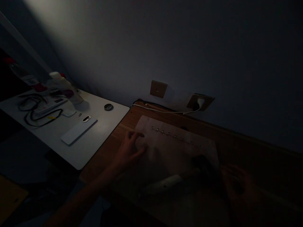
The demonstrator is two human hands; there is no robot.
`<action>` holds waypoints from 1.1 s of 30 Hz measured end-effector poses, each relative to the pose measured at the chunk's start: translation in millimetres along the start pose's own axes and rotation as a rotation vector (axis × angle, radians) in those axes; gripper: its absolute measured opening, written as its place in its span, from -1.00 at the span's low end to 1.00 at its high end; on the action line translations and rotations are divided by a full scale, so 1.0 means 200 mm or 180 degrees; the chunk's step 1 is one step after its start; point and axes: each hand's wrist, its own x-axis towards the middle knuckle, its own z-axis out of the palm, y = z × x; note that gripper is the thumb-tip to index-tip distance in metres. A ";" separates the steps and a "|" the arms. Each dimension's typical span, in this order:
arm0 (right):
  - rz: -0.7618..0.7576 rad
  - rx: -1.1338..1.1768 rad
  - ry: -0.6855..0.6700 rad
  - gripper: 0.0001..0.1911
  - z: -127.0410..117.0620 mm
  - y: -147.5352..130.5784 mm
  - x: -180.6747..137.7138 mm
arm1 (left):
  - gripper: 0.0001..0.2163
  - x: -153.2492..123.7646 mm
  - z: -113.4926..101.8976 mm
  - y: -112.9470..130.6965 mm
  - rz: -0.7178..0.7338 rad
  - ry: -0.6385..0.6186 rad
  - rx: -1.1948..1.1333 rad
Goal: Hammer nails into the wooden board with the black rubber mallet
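Note:
A pale flat board [180, 148] lies on the wooden desk [109, 142], with a row of several small nails [170, 134] standing along its far edge. My left hand [130, 149] rests on the board's left end with its fingers bent and the tips on the surface, and I see nothing in it. A hammer [180, 178] lies across the board, dark head to the right and pale handle pointing down-left. My right hand [236, 186] is just right of the hammer head in deep shadow, and its fingers are too dim to read.
A white side table [94, 148] at the left holds a white phone [78, 130], a power strip with black cables [47, 105], bottles [61, 82] and a small round object [108, 107]. Two wall plates [158, 89] sit behind the desk, one with a white plug and cable [200, 102].

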 end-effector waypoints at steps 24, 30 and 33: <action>-0.0627 0.1161 -0.1208 -0.62 0.46 -0.19 -0.19 | -0.63 0.34 -0.49 -0.48 -0.0379 0.0496 0.0614; -0.0940 0.0842 -0.1384 -0.61 0.43 -0.15 -0.19 | -0.58 0.35 -0.45 -0.49 -0.0283 0.0288 0.0916; -0.1190 0.0630 -0.1224 -0.63 0.43 -0.14 -0.22 | -0.56 0.34 -0.44 -0.51 -0.0280 0.0273 0.1117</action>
